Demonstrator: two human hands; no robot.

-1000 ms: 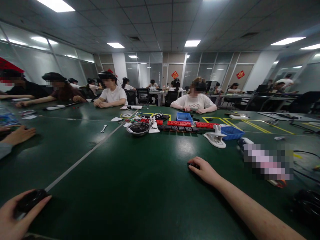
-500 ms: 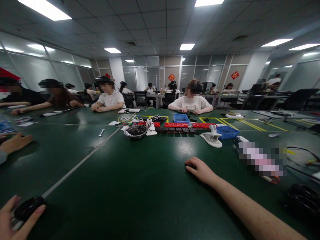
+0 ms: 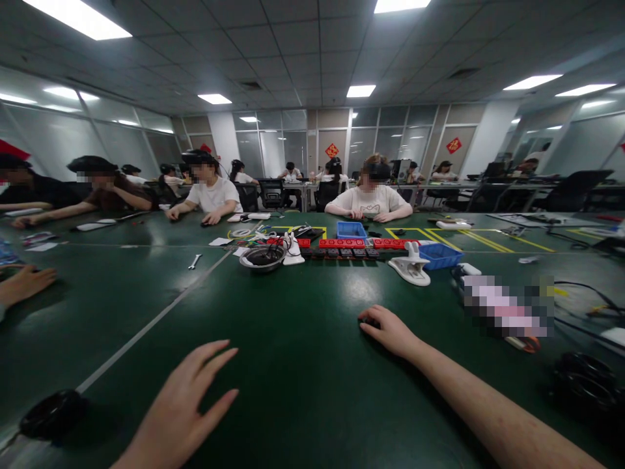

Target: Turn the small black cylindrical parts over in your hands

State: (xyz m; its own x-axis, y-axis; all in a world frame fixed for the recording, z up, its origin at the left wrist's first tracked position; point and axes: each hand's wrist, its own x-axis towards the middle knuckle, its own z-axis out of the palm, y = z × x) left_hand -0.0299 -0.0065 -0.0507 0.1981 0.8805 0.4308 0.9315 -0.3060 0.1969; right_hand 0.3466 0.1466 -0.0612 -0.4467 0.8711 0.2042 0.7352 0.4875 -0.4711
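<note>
My left hand [image 3: 188, 400] hovers over the lower left part of the green table [image 3: 293, 365], its fingers stretched and apart, holding nothing. To its left lies a black rounded object [image 3: 53, 415] that looks like a coil; its kind is not clear. On the table right of centre, my right hand [image 3: 389, 329] rests with its fingers curled over a small black object [image 3: 370, 322]. Most of that object is hidden beneath the fingers, so I cannot make out its kind.
Across the middle stand a dark bowl [image 3: 262, 258], red power strips [image 3: 342, 243], a white clip stand [image 3: 411, 266] and blue trays [image 3: 440, 256]. A wrench [image 3: 194, 262] lies left; black coils [image 3: 586, 384] sit right. A co-worker's hand [image 3: 29, 284] is at the left edge.
My left hand has let go of the black rounded object and moved right over the table, its fingers spreading. My right hand stays on the small black object. The view has shifted slightly.
</note>
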